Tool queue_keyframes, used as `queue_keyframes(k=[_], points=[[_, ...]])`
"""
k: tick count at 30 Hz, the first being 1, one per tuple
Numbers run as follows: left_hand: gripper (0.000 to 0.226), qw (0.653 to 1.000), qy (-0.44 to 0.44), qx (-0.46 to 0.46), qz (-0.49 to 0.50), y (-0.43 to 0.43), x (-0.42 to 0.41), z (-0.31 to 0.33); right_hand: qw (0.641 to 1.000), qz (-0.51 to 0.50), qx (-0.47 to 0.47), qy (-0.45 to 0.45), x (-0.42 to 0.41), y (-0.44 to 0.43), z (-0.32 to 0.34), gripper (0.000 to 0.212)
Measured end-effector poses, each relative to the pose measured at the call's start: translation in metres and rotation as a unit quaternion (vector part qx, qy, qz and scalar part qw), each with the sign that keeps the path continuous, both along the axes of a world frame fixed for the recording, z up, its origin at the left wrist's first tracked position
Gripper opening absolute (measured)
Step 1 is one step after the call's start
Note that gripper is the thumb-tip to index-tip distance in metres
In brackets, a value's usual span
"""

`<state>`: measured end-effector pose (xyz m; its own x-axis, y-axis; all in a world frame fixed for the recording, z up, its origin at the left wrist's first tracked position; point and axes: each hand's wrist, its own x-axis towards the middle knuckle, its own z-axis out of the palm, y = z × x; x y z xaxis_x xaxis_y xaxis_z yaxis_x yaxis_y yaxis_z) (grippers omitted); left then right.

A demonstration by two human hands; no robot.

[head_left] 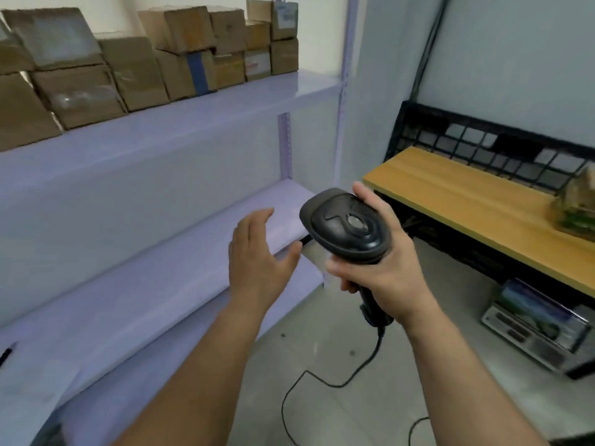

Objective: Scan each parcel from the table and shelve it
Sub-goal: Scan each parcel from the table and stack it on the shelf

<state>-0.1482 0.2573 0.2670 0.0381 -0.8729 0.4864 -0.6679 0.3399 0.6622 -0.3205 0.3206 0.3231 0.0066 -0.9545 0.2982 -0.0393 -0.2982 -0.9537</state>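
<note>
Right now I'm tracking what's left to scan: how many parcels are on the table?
1: a blurred parcel on the table, at the frame's right edge, partly cut off; others may lie out of view.

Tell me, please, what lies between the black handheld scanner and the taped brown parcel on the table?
Head view: only bare wooden table lies between black handheld scanner and taped brown parcel.

The right hand (383,268) grips a black scanner (349,225) by its handle, its cord (325,381) trailing to the floor. The left hand (257,262) hangs with fingers relaxed over the lower shelf (145,284). Cardboard parcels (135,59) fill the upper shelf (193,114). At right stands a wooden table (467,201), a scale (541,333) beneath it.
</note>
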Motion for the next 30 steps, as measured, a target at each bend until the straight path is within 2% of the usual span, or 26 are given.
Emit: queue_keyframes(k=[12, 20, 30], points=[[0.070, 0.989, 0.000, 0.006, -0.148, -0.045, -0.124, -0.019, 0.988, -0.155, 0.014, -0.012, -0.110, -0.002, -0.019, 0.092], [0.065, 0.971, 0.014, 0.004, -0.239, -0.095, -0.208, -0.021, 0.970, -0.238, 0.043, 0.017, -0.168, -0.027, -0.019, 0.094], [0.072, 0.941, -0.011, -0.002, -0.337, -0.140, -0.294, -0.016, 0.940, -0.336, 0.048, 0.028, -0.220, -0.040, -0.014, 0.093]])
